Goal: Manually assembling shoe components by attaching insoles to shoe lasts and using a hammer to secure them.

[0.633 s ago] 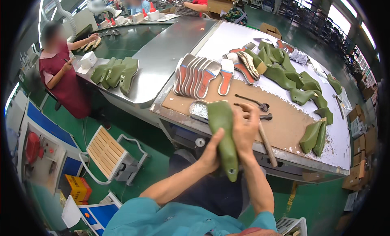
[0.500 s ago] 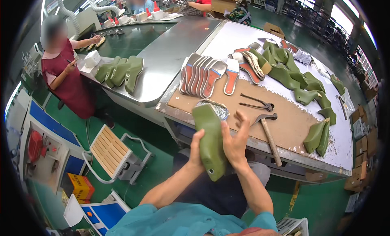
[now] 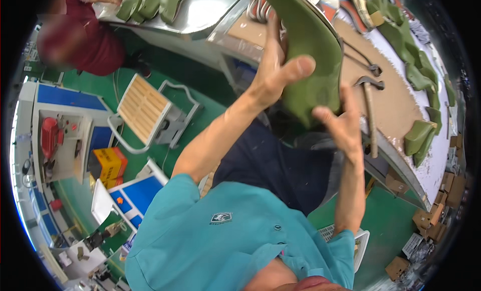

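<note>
In front of me, above the workbench's near edge, a large green shoe last (image 3: pixel 313 45) is tilted, with a thin pale layer along its right edge. My left hand (image 3: pixel 273 80) grips its left side, thumb across the front and fingers partly hidden behind. On the lower right side, my right hand (image 3: pixel 345 125) closes round the edge, thumb apart from its fingers. Beyond the last lie pincers (image 3: pixel 368 63) and a hammer (image 3: pixel 371 110) with a wooden handle, on brown board. Insoles with red-orange patches (image 3: pixel 258 6) stand in a row, partly covered by the last.
Several green lasts (image 3: pixel 418 75) lie along the bench's right side, and a pair (image 3: pixel 418 140) sits near its corner. On my left stands a slatted chair (image 3: pixel 145 110). A co-worker in a dark red apron (image 3: pixel 92 43) is at the steel table (image 3: pixel 205 10). Cardboard boxes (image 3: pixel 431 216) are at right.
Both hands have raised the last towards me and turned it. The left hand has shifted its hold, its thumb now over the front. My view has tipped downward, showing more of my shirt.
</note>
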Available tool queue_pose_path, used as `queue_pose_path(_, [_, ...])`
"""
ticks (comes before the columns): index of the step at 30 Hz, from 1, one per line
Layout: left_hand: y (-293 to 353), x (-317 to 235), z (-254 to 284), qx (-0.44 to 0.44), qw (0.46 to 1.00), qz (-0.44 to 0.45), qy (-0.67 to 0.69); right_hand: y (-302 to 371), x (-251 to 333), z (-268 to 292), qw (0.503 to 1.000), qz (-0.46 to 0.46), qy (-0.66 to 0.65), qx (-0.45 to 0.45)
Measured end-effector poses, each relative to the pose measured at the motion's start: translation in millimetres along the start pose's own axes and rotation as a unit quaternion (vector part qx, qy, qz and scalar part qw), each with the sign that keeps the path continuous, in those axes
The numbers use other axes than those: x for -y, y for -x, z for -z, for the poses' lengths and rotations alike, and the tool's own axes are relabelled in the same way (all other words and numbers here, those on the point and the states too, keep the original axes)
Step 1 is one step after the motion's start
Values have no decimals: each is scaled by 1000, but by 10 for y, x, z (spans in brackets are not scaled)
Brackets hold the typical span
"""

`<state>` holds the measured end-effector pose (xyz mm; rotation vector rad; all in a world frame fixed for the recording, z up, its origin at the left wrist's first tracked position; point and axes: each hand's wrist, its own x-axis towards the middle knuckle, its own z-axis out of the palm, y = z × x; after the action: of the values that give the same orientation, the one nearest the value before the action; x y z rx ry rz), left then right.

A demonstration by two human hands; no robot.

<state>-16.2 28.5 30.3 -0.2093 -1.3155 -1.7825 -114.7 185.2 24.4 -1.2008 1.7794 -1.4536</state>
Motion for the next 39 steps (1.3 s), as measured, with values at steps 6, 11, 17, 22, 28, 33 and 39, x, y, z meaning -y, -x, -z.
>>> queue_pose_path(6, [-44,211,330,-298,954,38,15,-368,-561,-103,960,167,223,-8])
queue_pose_path(11, [288,55,592,-345,936,-9,74,-407,-453,-371,929,245,277,4])
queue_pose_path(17, [601,-3,921,-381,905,107,-156,-353,-651,-564,916,254,311,23])
queue_pose_path(22, [29,-208,1027,8,747,-2,-665,-323,-583,-607,910,254,327,10])
queue_pose_path(28, [-650,644,532,298,590,200,-724,-295,-557,-623,915,235,327,6])
queue_pose_path(33, [-730,737,672,296,629,221,-684,-303,-570,-635,918,240,316,4])
queue_pose_path(39, [-673,710,779,231,705,165,-650,-318,-573,-609,918,238,317,-1])
